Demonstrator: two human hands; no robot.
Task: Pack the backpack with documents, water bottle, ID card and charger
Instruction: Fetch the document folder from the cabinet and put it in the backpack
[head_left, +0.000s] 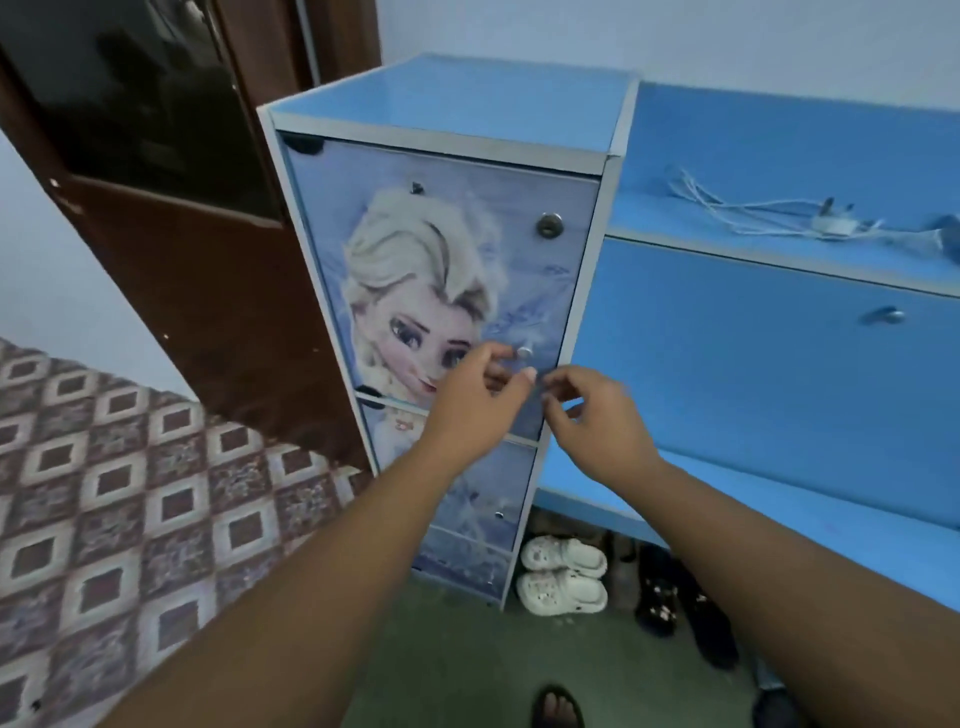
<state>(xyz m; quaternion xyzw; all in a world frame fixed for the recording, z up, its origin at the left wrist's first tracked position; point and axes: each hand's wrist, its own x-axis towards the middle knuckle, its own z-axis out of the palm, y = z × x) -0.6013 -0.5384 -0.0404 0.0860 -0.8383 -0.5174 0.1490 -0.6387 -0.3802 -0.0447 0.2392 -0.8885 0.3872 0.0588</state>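
Nearest the camera, a sandalled foot (558, 709) stands on the green floor, and both forearms reach forward to a tall blue cabinet (447, 98). The left hand (478, 410) is raised before the cabinet's printed door (441, 249), thumb and forefinger curled towards each other. A small round knob (524, 352) sits just past their tips, close to the door's right edge. Whether they already pinch it cannot be told. The right hand (602, 421) hangs just beside and slightly below, fingers curled at that same right edge; blur hides whether it holds anything.

The left hand is the nearer to the knob, so the pull is likely its job. With the knob at the right edge, the door probably swings out leftward.

White shoes (563, 574) lie on the floor beneath, right of the cabinet's foot.

Farther off, the charger (836, 223) lies on the blue shelf (769, 249) to the right, well apart from both hands and nearer the right one. It is a white plug, prongs tilted upward, near the shelf's front edge. Its white cable (727, 208) trails in loose loops leftward towards the cabinet. No backpack, bottle, card or documents are in view.
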